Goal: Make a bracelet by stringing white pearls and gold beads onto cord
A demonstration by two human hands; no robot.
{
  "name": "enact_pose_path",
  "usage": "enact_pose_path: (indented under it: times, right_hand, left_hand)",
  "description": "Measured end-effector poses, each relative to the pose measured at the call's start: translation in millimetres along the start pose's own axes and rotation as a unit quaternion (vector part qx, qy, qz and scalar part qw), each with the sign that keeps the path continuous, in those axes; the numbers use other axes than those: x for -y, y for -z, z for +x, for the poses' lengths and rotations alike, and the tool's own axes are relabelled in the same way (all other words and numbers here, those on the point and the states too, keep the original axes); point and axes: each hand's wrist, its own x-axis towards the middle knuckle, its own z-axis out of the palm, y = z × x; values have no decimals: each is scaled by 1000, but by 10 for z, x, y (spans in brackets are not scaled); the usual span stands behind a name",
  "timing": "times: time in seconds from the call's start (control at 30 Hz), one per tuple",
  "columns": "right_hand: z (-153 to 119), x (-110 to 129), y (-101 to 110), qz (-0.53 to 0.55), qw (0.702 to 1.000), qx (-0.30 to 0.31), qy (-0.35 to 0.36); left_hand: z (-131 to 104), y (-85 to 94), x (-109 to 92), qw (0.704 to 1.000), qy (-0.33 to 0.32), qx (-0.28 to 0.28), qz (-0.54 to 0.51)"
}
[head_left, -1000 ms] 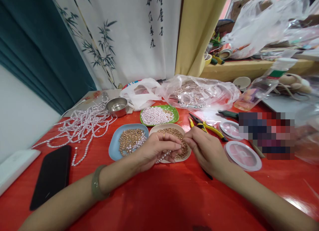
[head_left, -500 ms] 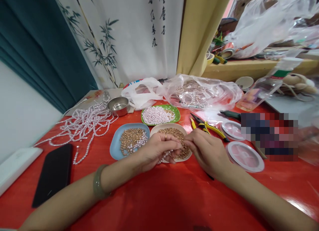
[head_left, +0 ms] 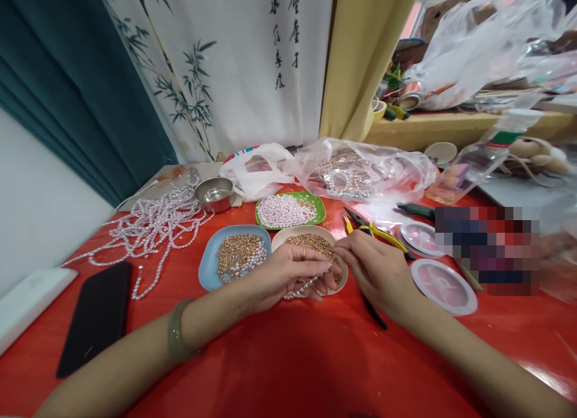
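Red and glossy, the worktop (head_left: pixel 279 370) carries beads in shallow plates, and the person's two hands meet over its middle. The left hand (head_left: pixel 283 276) has its fingers closed on a short string of pearly beads (head_left: pixel 301 289), which hangs over the near rim of a beige plate (head_left: pixel 277 238) of gold beads (head_left: pixel 313 242). The right hand (head_left: pixel 378 273) pinches thumb and forefinger just beside the left fingertips; whatever lies between them is too small to tell.

Left of the beige plate sits a blue plate (head_left: pixel 208 258) of mixed gold and pearly beads. Behind them, toward the worktop's far edge, is a green plate (head_left: pixel 319 209) holding mostly pearly beads. Long bead strands (head_left: pixel 155 222) lie heaped toward the far left corner, near a steel bowl (head_left: pixel 215 193). A black phone (head_left: pixel 94 319) lies nearer the left edge. Yellow-and-black pliers (head_left: pixel 388 237) and two spools (head_left: pixel 444 287) lie on the right, and a clear plastic bag (head_left: pixel 365 171) of strands rests along the far edge.
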Motion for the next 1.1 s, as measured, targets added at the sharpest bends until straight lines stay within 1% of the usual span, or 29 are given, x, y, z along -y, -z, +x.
enact_pose_path:
  times: [0.17,0.3,0.4,0.5,0.67,0.87,0.93,1.0,1.07,1.1]
  right_hand:
    - [10,25,10,3,1000,-13,18]
    - [16,52,13,-4,998,-7,55]
    - [11,61,14,-21,997,-10,76]
    - [6,68,12,-33,995,-25,89]
    - [13,79,9,-28,996,-32,82]
    - [5,49,10,1,999,-28,41]
    - [-9,39,15,-6,998,-52,28]
    - [-27,35,23,-34,994,-103,29]
    - [-44,38,31,-71,985,-141,73]
    - [-50,41,34,-92,979,-138,116]
  left_hand:
    - [-6,-19,-4,999,-5,-22,-25]
    - [-14,-29,-6,999,7,-36,2]
    - [-18,-46,-16,999,4,-31,1]
    - [-19,-64,-29,1000,3,-18,-7]
    - [-15,-47,-36,1000,6,2,-12]
    - [-15,-3,-21,999,4,37,-22]
    - [-14,-6,-10,999,-5,40,-33]
    - [-9,-15,2,998,-31,21,-52]
    - [-3,-26,11,995,-65,-17,-67]
    - [1,-32,14,994,-82,-37,-69]
